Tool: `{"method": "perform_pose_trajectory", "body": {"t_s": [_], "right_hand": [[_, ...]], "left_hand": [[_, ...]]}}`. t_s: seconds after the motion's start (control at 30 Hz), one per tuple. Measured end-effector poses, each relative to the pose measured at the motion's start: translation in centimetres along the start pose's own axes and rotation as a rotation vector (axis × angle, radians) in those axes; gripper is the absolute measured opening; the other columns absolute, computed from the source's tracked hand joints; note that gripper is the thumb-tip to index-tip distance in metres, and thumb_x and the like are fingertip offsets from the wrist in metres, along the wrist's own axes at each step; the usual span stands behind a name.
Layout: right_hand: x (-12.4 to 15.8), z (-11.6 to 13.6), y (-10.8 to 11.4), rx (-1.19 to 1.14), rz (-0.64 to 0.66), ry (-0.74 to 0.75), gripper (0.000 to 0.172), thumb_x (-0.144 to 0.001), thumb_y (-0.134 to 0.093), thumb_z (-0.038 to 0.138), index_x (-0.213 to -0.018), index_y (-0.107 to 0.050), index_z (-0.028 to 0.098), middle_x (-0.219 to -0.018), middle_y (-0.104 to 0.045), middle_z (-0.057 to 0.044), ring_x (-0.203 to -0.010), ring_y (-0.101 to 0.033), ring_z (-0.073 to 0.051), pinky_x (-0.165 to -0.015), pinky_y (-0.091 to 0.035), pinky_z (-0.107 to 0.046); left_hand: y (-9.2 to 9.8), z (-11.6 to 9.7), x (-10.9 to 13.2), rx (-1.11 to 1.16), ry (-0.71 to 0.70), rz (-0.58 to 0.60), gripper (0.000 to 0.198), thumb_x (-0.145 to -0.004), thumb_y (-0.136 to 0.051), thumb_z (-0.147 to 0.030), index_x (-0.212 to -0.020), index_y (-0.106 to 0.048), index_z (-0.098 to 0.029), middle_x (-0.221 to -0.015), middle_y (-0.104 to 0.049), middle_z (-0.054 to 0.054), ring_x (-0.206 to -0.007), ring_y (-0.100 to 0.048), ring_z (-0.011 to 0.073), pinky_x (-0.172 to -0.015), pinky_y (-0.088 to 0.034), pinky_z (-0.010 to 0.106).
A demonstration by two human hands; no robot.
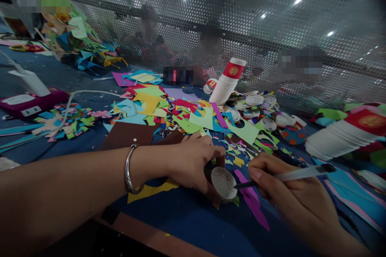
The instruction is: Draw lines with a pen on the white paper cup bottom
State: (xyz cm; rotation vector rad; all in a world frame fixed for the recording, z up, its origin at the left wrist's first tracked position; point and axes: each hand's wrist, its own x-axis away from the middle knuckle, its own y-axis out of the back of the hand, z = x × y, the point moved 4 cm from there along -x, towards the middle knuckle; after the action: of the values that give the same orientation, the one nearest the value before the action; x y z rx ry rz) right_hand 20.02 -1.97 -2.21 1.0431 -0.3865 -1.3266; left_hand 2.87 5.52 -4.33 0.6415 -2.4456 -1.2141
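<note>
A small round white piece (223, 184) with thin dark curved lines on its face is tilted up near the table's front edge. My left hand (196, 160), with a silver bangle at the wrist, curls its fingers around the piece's left side and holds it. A pen (294, 174) with a clear barrel and dark tip is pinched in my right hand (289, 192). Its tip meets the right part of the white face. Purple paper (251, 202) lies under the pen, and yellow paper (153, 190) lies below my left wrist.
Coloured paper scraps (187, 114) cover the middle. Behind them leans a paper cup stack (227, 82); another stack (340, 136) lies at the right. White discs (255, 100) pile up between. A purple power strip (33, 102) with cables sits left. A perforated metal screen (247, 16) stands behind.
</note>
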Motion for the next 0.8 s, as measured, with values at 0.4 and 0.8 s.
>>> {"method": "perform_pose_trajectory", "body": {"t_s": [0.4,0.8], "right_hand": [[0.5,0.1,-0.7,-0.08,0.059,-0.006,0.033,-0.105,-0.041,0.035,-0.077,-0.055,0.023,-0.064,-0.048,0.004,-0.054,-0.046,-0.012,-0.05,-0.035,-0.027],[0.3,-0.9,-0.9,-0.302,0.138,-0.196,0.036,-0.102,-0.045,0.037,-0.07,-0.051,0.023,-0.06,-0.04,0.006,-0.05,-0.034,-0.01,-0.041,-0.024,-0.025]], "left_hand": [[0.2,-0.1,0.1,0.022,0.01,0.012,0.062,-0.056,-0.084,-0.06,-0.106,-0.061,-0.03,-0.105,-0.049,0.002,-0.106,-0.043,0.028,-0.089,-0.036,0.04],[0.0,0.0,0.0,0.045,0.02,-0.004,0.063,-0.054,-0.085,-0.057,-0.107,-0.062,-0.031,-0.104,-0.049,0.003,-0.105,-0.042,0.028,-0.087,-0.038,0.041]]}}
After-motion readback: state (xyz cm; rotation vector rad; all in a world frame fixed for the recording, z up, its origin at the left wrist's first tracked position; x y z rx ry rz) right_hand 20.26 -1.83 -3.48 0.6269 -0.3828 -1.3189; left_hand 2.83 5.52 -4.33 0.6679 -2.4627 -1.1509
